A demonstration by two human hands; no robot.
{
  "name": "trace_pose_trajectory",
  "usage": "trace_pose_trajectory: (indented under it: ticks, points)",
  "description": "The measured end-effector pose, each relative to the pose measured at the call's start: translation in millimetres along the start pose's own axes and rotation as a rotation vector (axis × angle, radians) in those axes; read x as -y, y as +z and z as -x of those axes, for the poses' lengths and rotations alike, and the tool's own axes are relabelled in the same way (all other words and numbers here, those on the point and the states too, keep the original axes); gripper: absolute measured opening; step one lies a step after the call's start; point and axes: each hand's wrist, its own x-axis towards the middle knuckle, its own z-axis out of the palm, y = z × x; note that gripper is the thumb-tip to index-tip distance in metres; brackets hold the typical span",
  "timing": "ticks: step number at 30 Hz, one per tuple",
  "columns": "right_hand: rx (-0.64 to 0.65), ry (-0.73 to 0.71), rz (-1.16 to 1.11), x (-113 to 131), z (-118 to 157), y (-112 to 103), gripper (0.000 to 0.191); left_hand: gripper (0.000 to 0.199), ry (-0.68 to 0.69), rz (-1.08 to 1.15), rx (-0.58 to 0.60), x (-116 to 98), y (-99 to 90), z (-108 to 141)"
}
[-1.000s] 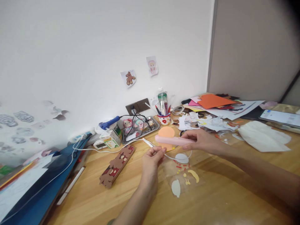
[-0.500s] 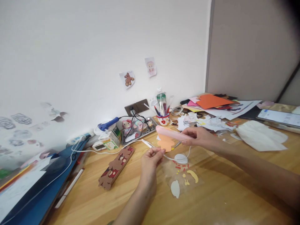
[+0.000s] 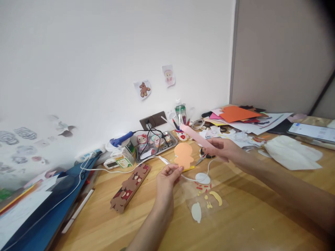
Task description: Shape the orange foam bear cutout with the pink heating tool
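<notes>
Pinched by its lower edge in my left hand [image 3: 169, 176] is an orange paper figure cutout [image 3: 183, 155], a round head above a small body, held upright. My right hand [image 3: 221, 149] grips one end of a pink paper piece [image 3: 196, 135], seen nearly edge-on and slanting up to the left, apart from the orange cutout. Scissors [image 3: 202, 157] lie behind the cutout, partly hidden by the right hand. Below the hands, a clear film [image 3: 188, 202] carries a yellow curved piece [image 3: 215, 198], small red strips [image 3: 205, 188] and a pale oval [image 3: 196, 212].
A brown bear-decorated case [image 3: 130, 188] lies left of my left hand. Behind stand a metal tray [image 3: 172, 142], a blue glue gun [image 3: 121, 139] and a pen cup [image 3: 181, 136]. Paper scraps [image 3: 238, 136] and coloured sheets [image 3: 239, 114] lie back right. A white cable [image 3: 110, 170] crosses the table.
My right hand has drawn the pink paper up and right, away from the orange cutout. The cutout's round head is now uncovered. My left hand has barely moved.
</notes>
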Motion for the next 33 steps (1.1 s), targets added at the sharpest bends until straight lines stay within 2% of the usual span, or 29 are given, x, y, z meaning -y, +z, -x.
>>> trace_pose_trajectory:
  ticks: [4, 8, 11, 19, 25, 28, 33]
  points:
    - [-0.043, -0.018, 0.047, -1, -2, 1, 0.039, 0.022, 0.026, 0.052, -0.013, -4, -1.5, 0]
    - [-0.021, -0.040, 0.237, 1, -2, 7, 0.045, 0.021, 0.066, 0.098, -0.044, -6, -1.1, 1]
    - [-0.006, -0.063, 0.292, 5, 1, 13, 0.044, 0.019, 0.093, 0.096, -0.044, -5, -0.3, 1]
    - [-0.026, -0.043, 0.346, 10, 6, 19, 0.036, 0.018, 0.088, 0.068, -0.008, 0, 2.9, 2]
    - [-0.006, -0.089, 0.340, 13, 8, 19, 0.025, 0.017, 0.091, 0.091, 0.037, 0, 3.3, 4]
    - [-0.008, -0.084, 0.356, 13, 9, 20, 0.025, 0.022, 0.080, 0.056, 0.065, 0, 3.4, 4]
    - [0.009, -0.060, 0.277, 7, 7, 22, 0.028, 0.019, 0.098, 0.057, 0.052, -1, 3.9, 4]
